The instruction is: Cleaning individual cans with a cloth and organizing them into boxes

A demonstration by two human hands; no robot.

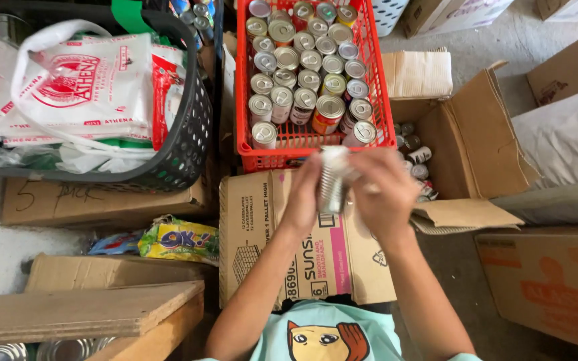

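Gripping a silver tin can (332, 182) from both sides, the left hand (304, 194) and right hand (386, 194) are seen closed on it over a flattened cardboard box (302, 247), just below the near rim of a red plastic crate (241, 100). The can is held between the two hands, blurred, with its long axis running roughly up and down in the view and its top end turned toward the crate. The left hand is pressed to the can's left side; the right hand is wrapped on its right side and appears to cover more of it. The crate lies directly ahead of the hands, packed with upright tin cans (306, 73) in rows, with bare floor left at its near edge. An open carton (476, 134) holding a few more cans is seen just right of the crate, nearer to the right hand. A black laundry basket (192, 134) filled with white printed bags (95, 87) is set to the left, and a wooden board (81, 311) lies at lower left.
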